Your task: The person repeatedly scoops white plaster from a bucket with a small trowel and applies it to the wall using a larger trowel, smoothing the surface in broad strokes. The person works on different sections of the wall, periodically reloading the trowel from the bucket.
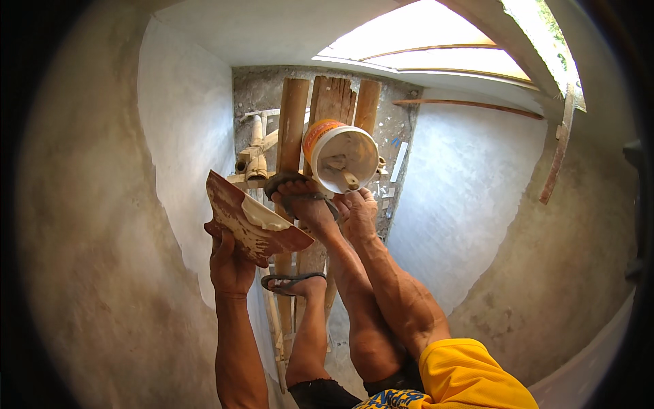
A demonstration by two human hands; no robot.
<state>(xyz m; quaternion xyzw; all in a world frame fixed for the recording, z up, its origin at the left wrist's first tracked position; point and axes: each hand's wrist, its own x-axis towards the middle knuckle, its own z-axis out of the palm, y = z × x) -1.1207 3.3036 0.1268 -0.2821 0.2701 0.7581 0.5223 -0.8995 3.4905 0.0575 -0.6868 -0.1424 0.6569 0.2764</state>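
My left hand (233, 269) grips a reddish-brown, jagged-edged board (238, 228) from below. Pale wet plaster (262, 215) lies along one side of its face, and dried smears cover the rest. My right hand (357, 215) is closed at the near rim of a white and orange bucket (315, 140), with its fingertips partly hidden. Inside the bucket is some whitish plaster, and a short wooden tool handle (350, 180) leans there near the rim. The tool's other end cannot be made out.
Under my sandalled feet run narrow bamboo poles (294, 123) and a weathered plank (332, 95), raised above a littered floor (262, 85). Lashed bamboo (257, 163) stands to the left. Partly coated walls (463, 184) close in on both sides. A bright opening (415, 41) lies ahead.
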